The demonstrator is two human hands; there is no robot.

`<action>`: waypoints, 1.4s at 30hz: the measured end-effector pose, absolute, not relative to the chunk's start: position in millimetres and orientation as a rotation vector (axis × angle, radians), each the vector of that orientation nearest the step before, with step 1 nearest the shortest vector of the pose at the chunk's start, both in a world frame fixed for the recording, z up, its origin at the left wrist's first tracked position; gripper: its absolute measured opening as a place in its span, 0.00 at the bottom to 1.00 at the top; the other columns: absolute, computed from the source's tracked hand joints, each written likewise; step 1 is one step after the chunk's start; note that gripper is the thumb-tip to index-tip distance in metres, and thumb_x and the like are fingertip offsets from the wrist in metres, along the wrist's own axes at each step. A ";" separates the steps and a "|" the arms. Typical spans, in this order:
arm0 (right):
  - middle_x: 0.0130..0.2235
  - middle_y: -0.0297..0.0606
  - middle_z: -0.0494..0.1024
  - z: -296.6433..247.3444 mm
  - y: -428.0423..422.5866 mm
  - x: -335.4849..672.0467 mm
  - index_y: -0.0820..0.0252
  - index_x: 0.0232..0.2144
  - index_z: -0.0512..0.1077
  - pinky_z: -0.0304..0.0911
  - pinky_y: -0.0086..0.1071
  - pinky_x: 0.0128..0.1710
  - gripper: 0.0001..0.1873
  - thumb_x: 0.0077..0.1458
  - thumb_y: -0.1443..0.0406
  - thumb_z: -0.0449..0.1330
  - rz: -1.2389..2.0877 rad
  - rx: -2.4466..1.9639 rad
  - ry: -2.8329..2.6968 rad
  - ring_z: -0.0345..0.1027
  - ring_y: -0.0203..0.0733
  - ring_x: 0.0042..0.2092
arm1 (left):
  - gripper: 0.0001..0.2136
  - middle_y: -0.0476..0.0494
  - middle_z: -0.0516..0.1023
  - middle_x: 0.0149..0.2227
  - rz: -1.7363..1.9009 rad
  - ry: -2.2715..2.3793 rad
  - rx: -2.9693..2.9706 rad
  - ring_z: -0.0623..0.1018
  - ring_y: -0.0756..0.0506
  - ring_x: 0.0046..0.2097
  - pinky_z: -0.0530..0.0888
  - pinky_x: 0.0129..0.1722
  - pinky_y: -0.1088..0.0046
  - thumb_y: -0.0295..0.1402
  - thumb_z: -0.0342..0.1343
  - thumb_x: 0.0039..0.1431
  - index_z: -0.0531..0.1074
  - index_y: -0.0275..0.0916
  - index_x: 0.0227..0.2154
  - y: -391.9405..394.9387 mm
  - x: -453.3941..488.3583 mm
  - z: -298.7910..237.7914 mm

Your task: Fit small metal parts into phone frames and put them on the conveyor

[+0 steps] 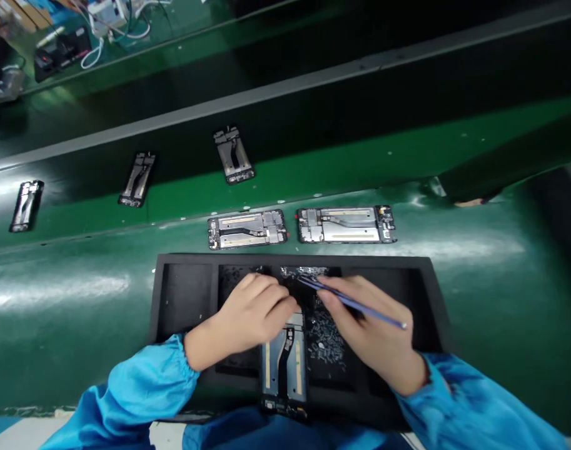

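An opened phone point(285, 359) lies lengthwise over the black compartment tray, its inner side up with a dark ribbon cable down the middle. My left hand point(259, 312) is closed on its far end, and the fingers cover that part. Between the fingers of my right hand point(372, 319) are slim blue-purple tweezers point(351, 303). Their tips point left, just above small shiny parts point(308, 272) at the tray's back. Many tiny clear pieces point(327, 337) are scattered in the compartment right of the phone. Whether the tips grip anything is too small to tell.
The black tray point(294, 259) rests on a green bench. Behind it lie two opened phones, one on the left point(247, 230) and one on the right point(346, 225). Several more, including one phone point(233, 155), lie farther back. Cables and devices point(109, 19) occupy the far left shelf.
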State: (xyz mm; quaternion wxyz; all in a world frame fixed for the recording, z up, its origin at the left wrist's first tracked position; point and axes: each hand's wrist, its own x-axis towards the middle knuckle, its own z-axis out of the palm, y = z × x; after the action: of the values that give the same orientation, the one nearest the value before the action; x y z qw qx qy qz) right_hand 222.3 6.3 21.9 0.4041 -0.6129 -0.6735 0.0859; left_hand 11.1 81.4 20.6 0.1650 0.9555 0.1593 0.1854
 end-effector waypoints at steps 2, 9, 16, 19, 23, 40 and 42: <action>0.34 0.38 0.83 11.8 -1.5 212.0 0.54 0.45 0.76 0.76 0.33 0.35 0.12 0.61 0.71 0.64 0.154 -1.486 -1.755 0.78 0.41 0.32 | 0.10 0.45 0.80 0.38 0.638 0.305 2.738 0.76 0.44 0.43 0.71 0.40 0.66 0.31 0.52 0.71 0.78 0.40 0.36 65.1 5.0 28.0; 0.34 0.38 0.83 1.0 -8.5 212.2 0.56 0.53 0.74 0.77 0.37 0.37 0.22 0.56 0.72 0.67 -0.006 -1.420 -1.999 0.78 0.43 0.34 | 0.17 0.46 0.82 0.41 0.675 -0.396 2.755 0.77 0.47 0.38 0.74 0.39 0.71 0.34 0.47 0.70 0.82 0.48 0.33 22.0 1.5 30.6; 0.36 0.40 0.83 1.6 -10.5 210.7 0.58 0.52 0.75 0.77 0.37 0.39 0.23 0.54 0.75 0.68 -0.017 -1.443 -2.028 0.78 0.44 0.35 | 0.16 0.46 0.80 0.36 0.659 -0.308 2.700 0.75 0.48 0.33 0.72 0.34 0.71 0.34 0.51 0.70 0.81 0.44 0.29 22.9 2.6 30.6; 0.36 0.38 0.83 0.4 -11.7 211.3 0.55 0.53 0.75 0.77 0.36 0.38 0.24 0.54 0.74 0.68 -0.018 -1.457 -2.031 0.78 0.44 0.35 | 0.16 0.46 0.79 0.34 0.662 -0.290 2.675 0.74 0.48 0.31 0.70 0.32 0.70 0.34 0.51 0.69 0.80 0.44 0.28 21.3 2.9 29.5; 0.35 0.39 0.83 5.5 -8.3 209.5 0.55 0.54 0.74 0.77 0.36 0.37 0.25 0.55 0.74 0.67 -0.029 -1.428 -2.064 0.77 0.44 0.34 | 0.15 0.45 0.77 0.32 0.642 -0.318 2.654 0.73 0.47 0.30 0.69 0.30 0.69 0.34 0.53 0.68 0.79 0.43 0.26 17.8 3.9 25.3; 0.39 0.38 0.86 30.7 -9.6 212.7 0.53 0.55 0.75 0.79 0.33 0.38 0.22 0.60 0.74 0.64 0.172 -1.486 -1.935 0.82 0.43 0.36 | 0.26 0.22 0.73 0.59 0.445 0.626 2.871 0.73 0.23 0.61 0.62 0.65 0.44 0.45 0.52 0.66 0.72 0.28 0.57 -8.9 -8.4 16.4; 0.42 0.38 0.86 40.5 -2.2 213.1 0.52 0.51 0.77 0.79 0.32 0.41 0.17 0.63 0.73 0.60 0.470 -1.468 -1.881 0.82 0.43 0.41 | 0.25 0.22 0.73 0.59 0.434 0.612 2.884 0.72 0.22 0.62 0.60 0.66 0.43 0.44 0.53 0.66 0.72 0.28 0.57 -9.1 -8.2 15.5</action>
State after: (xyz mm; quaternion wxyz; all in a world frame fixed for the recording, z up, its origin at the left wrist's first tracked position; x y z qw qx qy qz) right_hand 213.1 -2.2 40.5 0.3472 -0.5661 -0.7253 0.1814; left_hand -8.2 -9.1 15.5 0.0809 0.9646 0.2047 0.1453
